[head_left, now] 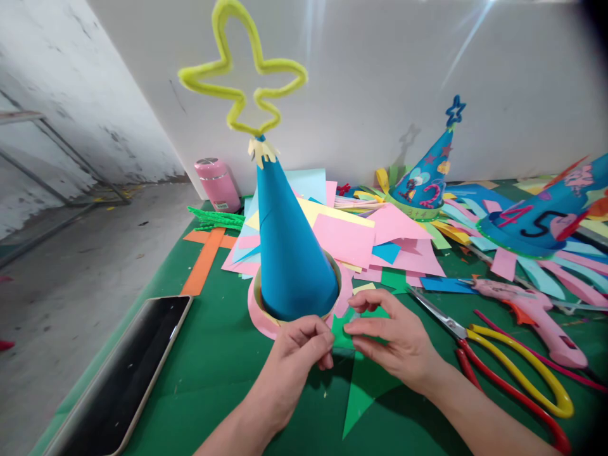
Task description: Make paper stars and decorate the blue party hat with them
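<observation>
A blue paper cone hat [292, 247] stands in the middle, inside a yellowish ring with a pink paper brim [260, 320]. On its tip are a cream fringed paper collar [263, 151] and a large yellow pipe-cleaner star [256, 38]. My left hand [301, 348] is closed in a pinch at the near edge of the hat; what its fingertips hold, if anything, is hidden. Just right of it, my right hand [392, 332] has curved fingers held apart. Green paper [365, 386] lies beneath the hands.
Right of my hands lie scissors [456, 328] and a pink glue gun [532, 310]. Two decorated blue hats [424, 174] stand behind on the right. A phone [123, 373] rests at the left table edge. Paper sheets [342, 237] and a pink bottle [217, 185] are at the back.
</observation>
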`<state>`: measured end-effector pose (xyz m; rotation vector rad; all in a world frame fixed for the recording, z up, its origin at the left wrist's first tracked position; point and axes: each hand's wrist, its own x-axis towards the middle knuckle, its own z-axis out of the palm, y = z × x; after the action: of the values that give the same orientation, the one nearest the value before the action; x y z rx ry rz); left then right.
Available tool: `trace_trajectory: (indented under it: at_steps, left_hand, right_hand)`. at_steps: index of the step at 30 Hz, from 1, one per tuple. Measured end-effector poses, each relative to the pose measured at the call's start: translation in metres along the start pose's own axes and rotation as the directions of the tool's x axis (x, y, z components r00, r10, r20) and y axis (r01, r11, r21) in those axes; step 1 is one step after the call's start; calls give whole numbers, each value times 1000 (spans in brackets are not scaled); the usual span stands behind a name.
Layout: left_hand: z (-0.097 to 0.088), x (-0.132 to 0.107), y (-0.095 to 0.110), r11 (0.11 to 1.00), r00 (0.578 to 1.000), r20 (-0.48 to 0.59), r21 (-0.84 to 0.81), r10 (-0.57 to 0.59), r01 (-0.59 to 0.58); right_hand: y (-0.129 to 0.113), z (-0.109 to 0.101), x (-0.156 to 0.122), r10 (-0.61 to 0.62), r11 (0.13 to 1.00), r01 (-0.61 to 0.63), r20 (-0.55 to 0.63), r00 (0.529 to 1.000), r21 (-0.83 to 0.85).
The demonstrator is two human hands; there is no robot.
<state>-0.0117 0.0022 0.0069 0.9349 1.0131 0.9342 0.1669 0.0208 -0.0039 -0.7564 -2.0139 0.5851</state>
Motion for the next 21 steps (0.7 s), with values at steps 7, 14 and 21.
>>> trace_trajectory:
  at_steps: [7,14,21]
  left_hand:
    - [-1,1,-3,977,995,45,-187,-94,101]
    - [0,3,-5,987,996,15,-132,-86,87]
    - [-3,1,-1,989,997,24,125,71,-73]
  right_hand:
    - [-5,1,1,57,997,-62,98,994,55]
    - [-6,8,4,317,879,-359,177,932,315]
    - [-3,12,2,456,709,-448,132,880,544]
